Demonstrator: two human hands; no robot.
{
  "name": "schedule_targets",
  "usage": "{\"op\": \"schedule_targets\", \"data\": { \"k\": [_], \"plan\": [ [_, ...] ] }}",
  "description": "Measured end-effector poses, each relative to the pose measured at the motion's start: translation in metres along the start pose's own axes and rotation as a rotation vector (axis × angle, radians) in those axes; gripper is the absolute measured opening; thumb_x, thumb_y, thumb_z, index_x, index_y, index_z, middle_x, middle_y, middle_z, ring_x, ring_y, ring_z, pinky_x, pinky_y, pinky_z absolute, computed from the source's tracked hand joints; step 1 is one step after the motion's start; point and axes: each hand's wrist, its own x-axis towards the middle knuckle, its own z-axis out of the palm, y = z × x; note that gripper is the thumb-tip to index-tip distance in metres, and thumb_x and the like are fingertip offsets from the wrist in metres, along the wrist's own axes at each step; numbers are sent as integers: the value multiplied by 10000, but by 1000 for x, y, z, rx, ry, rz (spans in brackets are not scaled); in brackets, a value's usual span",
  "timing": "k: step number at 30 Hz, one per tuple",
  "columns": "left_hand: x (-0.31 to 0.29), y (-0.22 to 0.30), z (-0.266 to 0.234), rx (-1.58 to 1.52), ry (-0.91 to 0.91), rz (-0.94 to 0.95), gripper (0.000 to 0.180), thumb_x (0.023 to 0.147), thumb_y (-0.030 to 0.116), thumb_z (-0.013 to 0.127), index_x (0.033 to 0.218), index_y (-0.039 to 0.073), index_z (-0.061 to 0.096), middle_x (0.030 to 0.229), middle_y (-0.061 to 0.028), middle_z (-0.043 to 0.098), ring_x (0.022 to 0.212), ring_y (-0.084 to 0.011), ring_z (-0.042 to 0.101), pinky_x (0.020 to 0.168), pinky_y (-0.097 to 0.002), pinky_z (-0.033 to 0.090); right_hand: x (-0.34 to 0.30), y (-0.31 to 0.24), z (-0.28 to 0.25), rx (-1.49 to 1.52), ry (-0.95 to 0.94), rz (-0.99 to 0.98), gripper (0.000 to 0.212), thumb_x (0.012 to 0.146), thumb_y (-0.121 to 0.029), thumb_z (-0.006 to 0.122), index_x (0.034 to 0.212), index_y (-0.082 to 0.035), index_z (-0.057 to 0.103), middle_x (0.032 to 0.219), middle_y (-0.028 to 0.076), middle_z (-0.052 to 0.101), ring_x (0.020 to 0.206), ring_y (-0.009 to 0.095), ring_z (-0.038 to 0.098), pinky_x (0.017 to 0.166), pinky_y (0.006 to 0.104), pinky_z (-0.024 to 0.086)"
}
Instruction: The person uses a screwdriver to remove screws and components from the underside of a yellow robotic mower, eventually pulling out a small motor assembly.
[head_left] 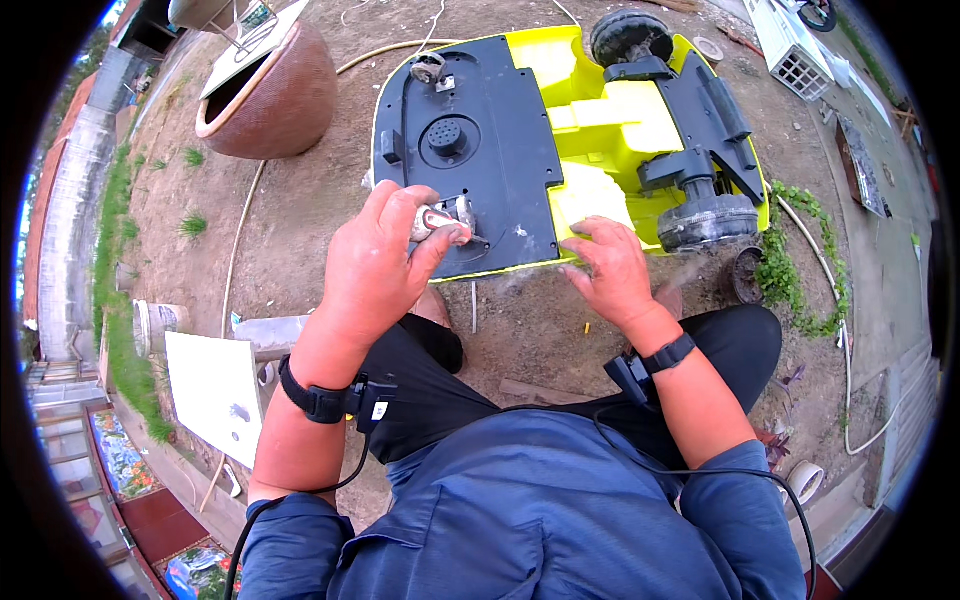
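Observation:
An overturned ride-on toy car (500,150), yellow with a black underside panel, lies on the ground before my knees. At the panel's near left corner, the thumb and fingers of my left hand (375,260) close round a small, dirty white caster wheel (430,220). Its mount is partly hidden by the fingers. My right hand (615,270) is by the car's near yellow edge, its fingers bent and apart, with nothing visible in them. A second caster (428,67) sits at the panel's far left. Two large black wheels (708,222) show on the car's right part.
A big brown clay pot (285,100) stands at the far left. A white board (213,390) leans near my left arm. To the right grow leafy vines (800,265) beside a dark pot (745,275). A hose (240,235) crosses the dirt. Cables run from my wrist straps.

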Motion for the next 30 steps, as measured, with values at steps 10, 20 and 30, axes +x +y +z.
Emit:
{"op": "schedule_targets", "data": {
  "k": [10, 20, 30],
  "plan": [
    [6, 0, 4, 25, -34, 56, 364, 890, 268, 816, 1143, 70, 644, 954, -120, 618, 788, -364, 681, 648, -452, 540, 1, 1, 3, 21, 50, 13, 352, 677, -125, 874, 1016, -112, 782, 1170, 83, 696, 1186, 318, 623, 1044, 475, 460],
    [6, -13, -55, -21, -43, 1, 313, 897, 159, 793, 1150, 41, 650, 991, -149, 653, 873, -351, 691, 757, -415, 544, 4, -3, 3, 21, 33, 30, 356, 662, -132, 889, 999, -100, 780, 1162, 111, 701, 1165, 347, 630, 1002, 488, 484],
    [-43, -45, -66, 32, -3, -75, 325, 880, 128, 810, 1138, 24, 640, 1008, -154, 651, 869, -360, 682, 743, -407, 539, 8, -7, 0, -71, 2, 8, 388, 645, -153, 914, 1003, -109, 771, 1156, 104, 687, 1153, 346, 631, 987, 475, 497]
  ]
}}
